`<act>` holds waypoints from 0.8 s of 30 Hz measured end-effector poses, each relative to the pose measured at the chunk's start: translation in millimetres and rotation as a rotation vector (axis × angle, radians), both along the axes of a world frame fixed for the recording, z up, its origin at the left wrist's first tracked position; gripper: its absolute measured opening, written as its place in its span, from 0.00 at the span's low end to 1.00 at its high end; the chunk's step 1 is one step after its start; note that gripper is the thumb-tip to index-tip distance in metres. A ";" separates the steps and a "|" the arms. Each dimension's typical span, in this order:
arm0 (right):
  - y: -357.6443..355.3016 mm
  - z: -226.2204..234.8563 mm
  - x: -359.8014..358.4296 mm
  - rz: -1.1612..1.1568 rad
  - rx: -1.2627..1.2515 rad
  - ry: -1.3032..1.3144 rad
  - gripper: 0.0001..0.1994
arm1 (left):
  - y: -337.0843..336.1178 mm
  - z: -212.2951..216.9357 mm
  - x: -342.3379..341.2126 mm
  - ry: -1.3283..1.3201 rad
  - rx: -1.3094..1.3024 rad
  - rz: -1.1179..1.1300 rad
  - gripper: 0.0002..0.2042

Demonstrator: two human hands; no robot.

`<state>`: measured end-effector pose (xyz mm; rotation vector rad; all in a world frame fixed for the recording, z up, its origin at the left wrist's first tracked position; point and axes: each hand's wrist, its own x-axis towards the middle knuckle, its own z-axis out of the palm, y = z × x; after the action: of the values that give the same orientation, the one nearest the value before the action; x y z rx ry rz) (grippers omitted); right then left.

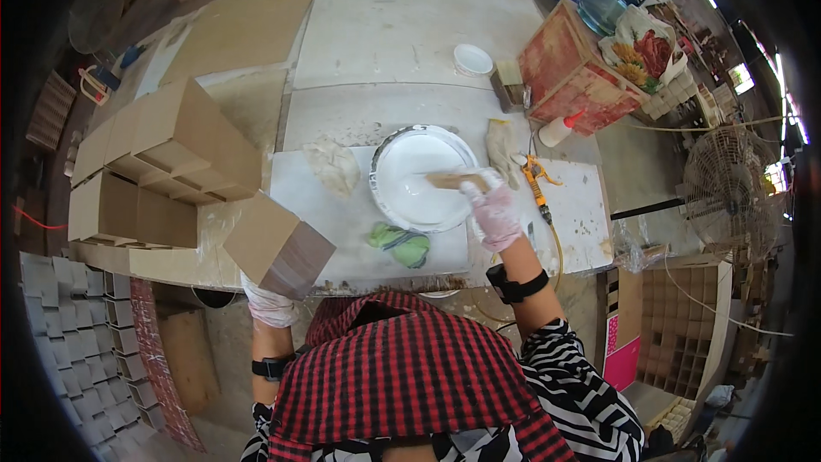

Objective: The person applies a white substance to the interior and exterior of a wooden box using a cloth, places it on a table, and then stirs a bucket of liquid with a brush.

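Right hand (494,210) dipping brush (457,179), round basin (382,173) of white glue

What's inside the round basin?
The basin holds white liquid, likely glue or paint. The right hand dips a brush into it. The liquid hides the bottom and the bristle tips.

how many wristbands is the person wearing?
2. One black wristband sits on the left forearm below the gloved left hand; the other black wristband is on the right forearm, below the right hand.
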<state>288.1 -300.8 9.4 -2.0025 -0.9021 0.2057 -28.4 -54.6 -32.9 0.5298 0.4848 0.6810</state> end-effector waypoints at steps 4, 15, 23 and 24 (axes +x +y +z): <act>-21.7 0.4 17.1 -0.198 0.357 0.400 0.13 | 0.3 -6.2 2.6 0.147 0.345 -0.078 0.21; -39.5 -82.8 59.3 -0.590 0.749 0.926 0.14 | 23.1 -50.3 -11.8 -0.171 -0.161 -0.061 0.20; -30.6 -112.7 79.6 -0.641 0.787 1.053 0.12 | -4.3 1.2 7.4 0.150 0.318 -0.107 0.21; -28.6 -112.0 80.8 -0.635 0.793 1.051 0.12 | -5.6 2.8 8.0 0.167 0.324 -0.090 0.21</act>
<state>368.9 -329.4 -102.6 -1.0737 0.3170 0.3991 -20.4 -60.2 -30.1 0.9138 0.5066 0.6351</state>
